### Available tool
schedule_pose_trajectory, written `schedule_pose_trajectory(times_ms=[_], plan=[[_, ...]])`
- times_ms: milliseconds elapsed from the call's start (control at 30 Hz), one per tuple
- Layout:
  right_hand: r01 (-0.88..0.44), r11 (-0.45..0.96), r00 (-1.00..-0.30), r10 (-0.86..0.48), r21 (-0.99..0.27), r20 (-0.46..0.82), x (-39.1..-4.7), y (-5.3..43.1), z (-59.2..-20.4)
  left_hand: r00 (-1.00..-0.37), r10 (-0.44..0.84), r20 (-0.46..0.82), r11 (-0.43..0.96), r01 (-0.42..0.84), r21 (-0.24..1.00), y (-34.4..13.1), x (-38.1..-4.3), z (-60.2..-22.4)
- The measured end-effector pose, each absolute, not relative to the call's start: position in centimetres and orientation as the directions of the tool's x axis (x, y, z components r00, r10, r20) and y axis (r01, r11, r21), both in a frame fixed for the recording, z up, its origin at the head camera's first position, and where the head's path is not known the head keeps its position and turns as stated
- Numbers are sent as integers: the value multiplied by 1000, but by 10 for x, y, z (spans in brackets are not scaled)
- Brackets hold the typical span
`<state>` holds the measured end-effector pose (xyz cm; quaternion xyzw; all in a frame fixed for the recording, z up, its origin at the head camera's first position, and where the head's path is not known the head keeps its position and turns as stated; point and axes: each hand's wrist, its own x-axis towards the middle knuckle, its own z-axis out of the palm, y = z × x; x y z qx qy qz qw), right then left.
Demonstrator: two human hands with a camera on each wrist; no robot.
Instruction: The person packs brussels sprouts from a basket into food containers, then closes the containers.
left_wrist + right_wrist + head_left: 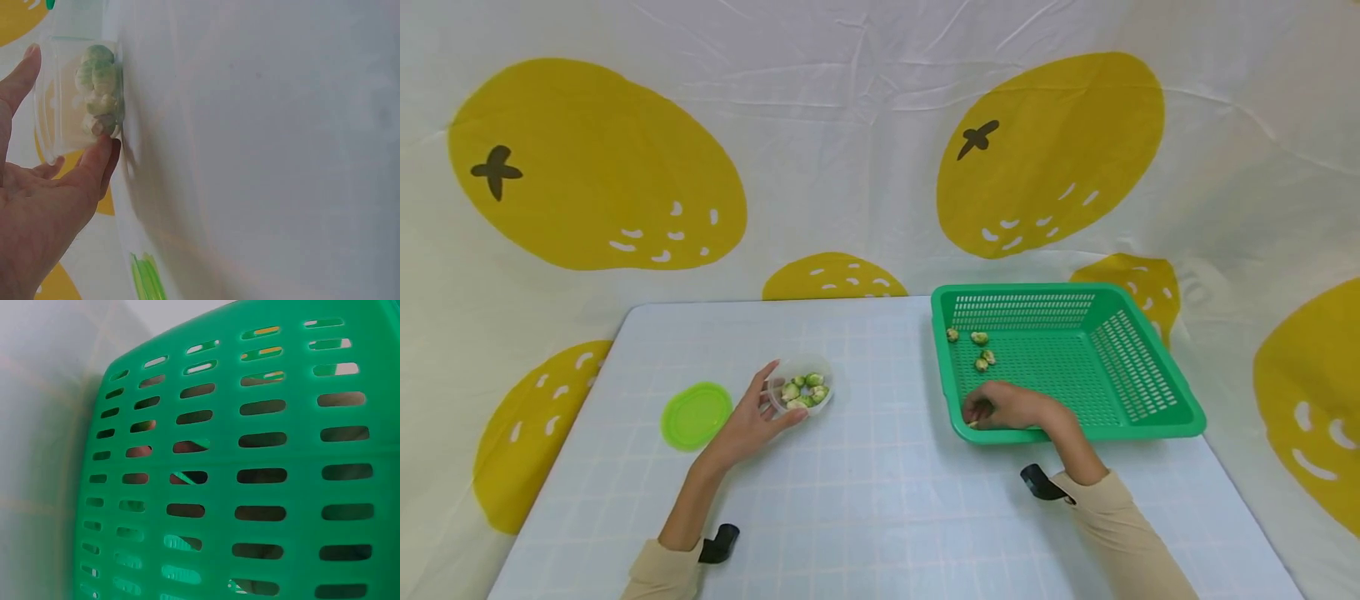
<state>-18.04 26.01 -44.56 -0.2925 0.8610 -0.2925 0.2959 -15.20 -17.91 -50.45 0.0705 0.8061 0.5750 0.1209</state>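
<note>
My left hand (752, 427) grips a clear plastic tub (780, 372), its thumb on the near side and its fingers round the left side. Several Brussels sprouts (805, 390) lie inside; the left wrist view shows these sprouts (99, 81) piled against the tub's base. My right hand (1011, 406) reaches into the near left corner of a green basket (1067, 433). Its fingers are curled at a small pale sprout (973, 425), mostly hidden beneath them. In the right wrist view the slotted basket wall (225, 459) covers most of that hand.
A round lime-green lid (697, 416) lies left of the tub. Several loose sprouts (980, 338) sit along the basket's left side. The table (880, 500) has a pale checked cover, and a fruit-print cloth (865, 167) hangs behind it.
</note>
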Motion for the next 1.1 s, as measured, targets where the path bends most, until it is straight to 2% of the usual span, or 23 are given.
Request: schedule_pose_trajectory(times_ms=[367,667,1100], plan=[[-350,642,-684,-673,-683,-282,-178,260,-447,-960,256,-114,334,-23,942,-179,-152,-507],[-342,641,-755,-623,-687,-205,-177,263,-446,-960,256,-110,344,-16,939,-180,-152,-507],[-403,642,-851,-524,-652,9,-177,257,-439,-961,248,-124,351,-30,936,-180,-152,-506]])
